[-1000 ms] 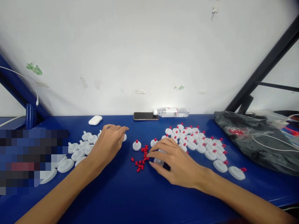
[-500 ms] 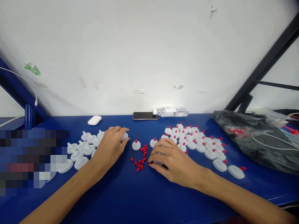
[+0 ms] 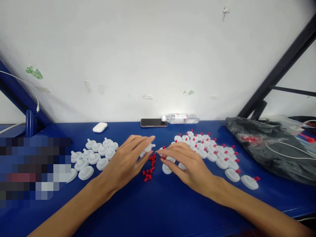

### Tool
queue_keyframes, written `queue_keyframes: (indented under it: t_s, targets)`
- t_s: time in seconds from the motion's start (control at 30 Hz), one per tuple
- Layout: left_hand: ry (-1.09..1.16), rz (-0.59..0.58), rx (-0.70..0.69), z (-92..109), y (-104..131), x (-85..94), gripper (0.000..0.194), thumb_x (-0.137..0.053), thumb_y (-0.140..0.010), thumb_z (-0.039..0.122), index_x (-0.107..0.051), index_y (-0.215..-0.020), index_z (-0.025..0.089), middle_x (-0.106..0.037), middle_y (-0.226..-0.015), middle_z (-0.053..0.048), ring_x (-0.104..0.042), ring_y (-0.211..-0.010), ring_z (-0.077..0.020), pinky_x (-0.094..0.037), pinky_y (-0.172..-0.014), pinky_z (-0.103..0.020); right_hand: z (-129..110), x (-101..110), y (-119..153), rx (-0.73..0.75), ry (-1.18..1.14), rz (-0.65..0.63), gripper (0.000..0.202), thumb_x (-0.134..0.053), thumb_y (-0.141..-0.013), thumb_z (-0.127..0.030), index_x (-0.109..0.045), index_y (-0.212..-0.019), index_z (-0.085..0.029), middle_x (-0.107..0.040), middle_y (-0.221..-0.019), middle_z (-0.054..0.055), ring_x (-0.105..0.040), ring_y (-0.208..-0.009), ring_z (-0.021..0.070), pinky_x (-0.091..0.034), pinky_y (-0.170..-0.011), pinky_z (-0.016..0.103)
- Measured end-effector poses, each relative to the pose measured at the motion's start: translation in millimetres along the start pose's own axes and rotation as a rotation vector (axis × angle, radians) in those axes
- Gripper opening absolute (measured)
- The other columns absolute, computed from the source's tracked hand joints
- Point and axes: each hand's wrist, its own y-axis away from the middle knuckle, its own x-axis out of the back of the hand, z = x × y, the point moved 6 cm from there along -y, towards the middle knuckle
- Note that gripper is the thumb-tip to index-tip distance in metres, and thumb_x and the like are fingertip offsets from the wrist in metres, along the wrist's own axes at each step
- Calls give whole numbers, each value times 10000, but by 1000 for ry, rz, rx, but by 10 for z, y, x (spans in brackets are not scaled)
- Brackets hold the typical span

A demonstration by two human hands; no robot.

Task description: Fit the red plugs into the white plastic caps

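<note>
Centrally over the glossy blue tabletop [image 3: 153,207], the left hand [image 3: 129,155] gripped a round white plastic piece with a narrow spout [image 3: 146,150] between thumb and fingers, spout directed toward the right hand. The right hand [image 3: 189,163] was closed at the fingertips on a small red plastic cap [image 3: 162,158], fingers arched over several white discs. Loose red cylindrical caps [image 3: 147,176] lay scattered between and below the hands. Left of the left hand, uncapped white spouted discs [image 3: 94,158] lay in a loose cluster; right of the right hand, white discs with red tips [image 3: 212,155] formed a larger group. Along the wall were a dark phone [image 3: 153,123], a clear labelled bottle [image 3: 181,118] on its side and, farther left, a white rounded case [image 3: 100,127]. Crumpled black plastic [image 3: 266,158] lay at far right.
</note>
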Motion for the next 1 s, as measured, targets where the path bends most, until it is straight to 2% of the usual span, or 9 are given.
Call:
queue_keyframes:
  t_s: [0.1,0.2,0.37,0.53,0.63,0.73,0.87,1.0]
  targets:
    - [82,-10,-34,128,7,-4,469,-664,-1005,180,-523,-1453,193,-745,-1192,-70,-670,-1100,-181,-558,-1004,-314,-30,123,-40,-34,-58,125,257,-669,-1010,-116,-720,-1218,-259,-786,-1031,35,-710,-968,215,-556,-900,392]
    - [153,-37,-15,220,25,-36,542,-667,-1005,188,-469,-1510,199,-754,-1174,-56,-690,-1066,-162,-573,-963,-275,-39,181,-47,-46,-124,203,207,-723,-966,-81,-737,-1105,-234,-799,-1000,29,-736,-944,202,-556,-905,381]
    - [264,-52,55,267,64,-88,516,-665,-1013,249,-501,-1502,238,-776,-1162,-38,-730,-1045,-154,-591,-953,-262,-6,145,-18,-64,-160,179,188,-787,-921,-82,-761,-1039,-225,-818,-967,13,-747,-963,197,-554,-924,369]
    - [414,-13,198,184,73,-79,543,-754,-956,264,-563,-1461,323,-779,-1280,4,-754,-1099,-134,-580,-989,-223,43,137,-8,-148,-192,157,191,-791,-927,-110,-772,-1047,-257,-825,-972,-1,-745,-961,203,-557,-899,375]
    - [549,-22,312,143,70,-99,518,-797,-917,260,-631,-1400,351,-797,-1252,29,-779,-1029,-138,-601,-980,-249,54,128,-14,-182,-219,140,151,-787,-940,-150,-768,-1033,-267,-821,-957,0,-743,-928,211,-568,-872,382]
    - [725,-86,465,112,81,-185,531,-805,-906,299,-633,-1405,357,-809,-1225,17,-800,-980,-167,-649,-920,-297,23,112,-23,-143,-217,127,114,-763,-962,-165,-754,-1031,-255,-810,-939,9,-733,-870,200,-573,-825,369]
    - [961,-180,645,96,96,-287,566,-745,-942,312,-560,-1477,326,-791,-1276,-43,-802,-1048,-211,-678,-881,-329,-51,75,-29,-47,-151,106,83,-720,-995,-167,-739,-1036,-237,-802,-960,25,-728,-883,187,-574,-827,363]
    - [1109,-273,707,116,93,-287,463,-704,-948,272,-625,-1404,292,-799,-1230,-78,-798,-1042,-244,-671,-814,-320,-90,59,-22,14,-63,112,91,-671,-1025,-171,-721,-1059,-240,-799,-989,34,-738,-913,191,-580,-842,371]
